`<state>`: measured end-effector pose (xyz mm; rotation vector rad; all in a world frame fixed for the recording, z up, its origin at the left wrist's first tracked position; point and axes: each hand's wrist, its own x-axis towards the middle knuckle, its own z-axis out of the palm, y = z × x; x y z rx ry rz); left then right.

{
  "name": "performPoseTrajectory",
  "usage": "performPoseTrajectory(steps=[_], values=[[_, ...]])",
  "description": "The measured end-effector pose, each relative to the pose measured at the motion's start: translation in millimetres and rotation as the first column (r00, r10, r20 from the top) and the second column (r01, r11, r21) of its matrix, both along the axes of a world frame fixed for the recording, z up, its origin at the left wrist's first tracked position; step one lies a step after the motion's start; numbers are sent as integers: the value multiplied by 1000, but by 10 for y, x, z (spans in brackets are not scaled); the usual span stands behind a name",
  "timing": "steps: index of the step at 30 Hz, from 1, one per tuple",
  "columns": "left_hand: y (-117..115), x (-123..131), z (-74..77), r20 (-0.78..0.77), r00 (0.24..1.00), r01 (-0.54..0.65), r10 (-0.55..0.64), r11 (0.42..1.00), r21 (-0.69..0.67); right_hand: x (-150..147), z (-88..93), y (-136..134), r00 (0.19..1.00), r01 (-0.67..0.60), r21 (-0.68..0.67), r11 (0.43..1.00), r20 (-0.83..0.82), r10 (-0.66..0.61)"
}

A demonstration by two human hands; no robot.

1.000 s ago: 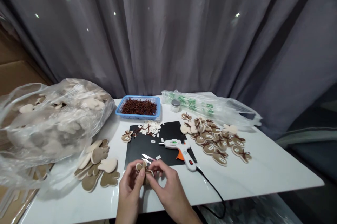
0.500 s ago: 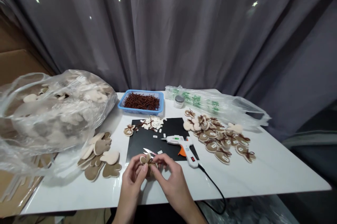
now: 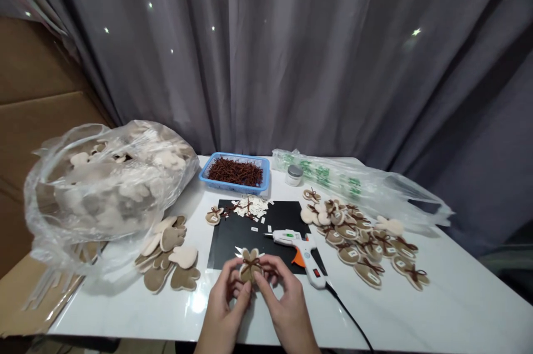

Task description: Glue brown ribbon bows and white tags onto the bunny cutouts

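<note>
Both my hands hold one small tan felt bunny piece [image 3: 250, 265] with a brown bow on it, just above the table's near edge. My left hand [image 3: 225, 304] pinches its lower left side, fingers closed. My right hand [image 3: 283, 301] pinches the right side near the bow, fingers closed. Behind the piece lies a black mat [image 3: 250, 232] with small scissors [image 3: 239, 252] and a white glue gun [image 3: 302, 246] with an orange trigger.
A big clear bag of felt shapes [image 3: 108, 187] fills the left. Loose felt shapes [image 3: 169, 259] lie beside it. A blue basket of brown bows [image 3: 235, 172], white labels [image 3: 252, 207], a small jar [image 3: 293, 175], a plastic bag [image 3: 353, 185] and several bowed pieces [image 3: 366, 246] sit behind and right.
The view has shifted left and slightly down. My hands have turned the felt piece so its bow faces me, and hold it a little higher and closer together.
</note>
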<state>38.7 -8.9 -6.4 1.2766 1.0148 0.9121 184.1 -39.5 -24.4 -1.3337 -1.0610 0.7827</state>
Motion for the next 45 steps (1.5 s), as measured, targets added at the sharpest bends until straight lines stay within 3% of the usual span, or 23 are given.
performPoseTrajectory(steps=[3,8,16,19,22,24,34,39,45], values=[[28,-12,-80,-13,1000,3,-3,1000,18,-55,-31,34,1000,-5,17,1000,-19,5],[51,-25,-202,17,989,-150,150,989,-17,-95,-14,99,997,-27,19,999,-70,28],[37,12,-69,-12,989,-147,146,988,-49,-53,11,66,994,-26,6,1000,-110,26],[57,9,-34,22,994,-107,107,994,-2,-48,-30,67,976,129,68,989,-183,-115],[76,4,-17,44,994,-104,103,994,17,-29,-66,80,917,339,112,934,-261,-301],[86,6,-13,54,992,-116,116,993,-3,-15,-77,90,897,392,111,913,-267,-353],[91,23,17,28,993,-116,117,993,-21,0,30,85,960,266,112,957,-121,-253],[79,33,59,-18,998,-62,62,998,21,-7,82,63,982,170,94,981,-94,-161],[36,48,54,-57,996,-59,62,997,55,-33,90,1,981,186,152,971,-80,-176]])
